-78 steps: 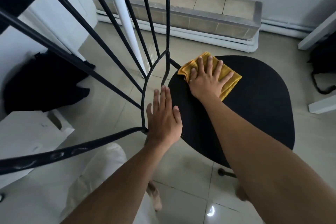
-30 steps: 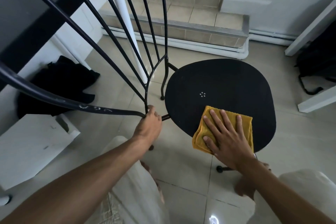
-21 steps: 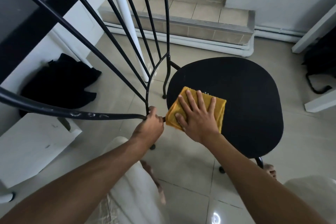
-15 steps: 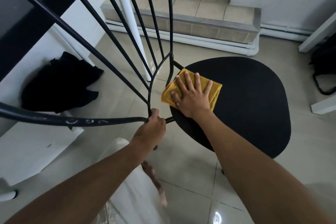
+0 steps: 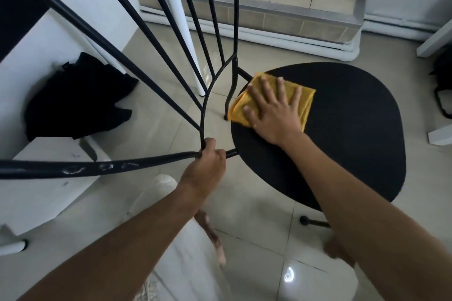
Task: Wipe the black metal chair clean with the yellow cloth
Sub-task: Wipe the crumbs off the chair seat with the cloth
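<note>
- Pressing flat with fingers spread, our right hand [image 5: 274, 112] lies open on the yellow cloth [image 5: 297, 98], which sits folded at the back edge of the seat, just beside the backrest posts
- Our left hand [image 5: 208, 166] is closed in a fist around the chair's frame, at the joint where the thin backrest rods [image 5: 156, 39] meet the thick bottom rail [image 5: 97, 167]
- We see the black metal chair [image 5: 354, 134] from above, its rounded seat mostly bare to the right of the cloth, our right forearm crossing its near edge
- The backrest rods fan up and to the left across the view, cutting in front of a white pole [image 5: 181, 32] and the tiled floor behind
- One chair foot [image 5: 304, 219] shows under the seat by our right arm
- Around the chair we find a black bundle of fabric [image 5: 73, 98] on the floor to the left, a white box [image 5: 41, 190] near it, and a tiled step [image 5: 269, 0] along the far wall
- A dark bag [image 5: 442, 85] sits at the right edge, partly cut off
- Half a second earlier the cloth hung slightly over the seat's left edge; it has now slid a little to the right, further onto the seat, while our left fist has stayed on the same joint
</note>
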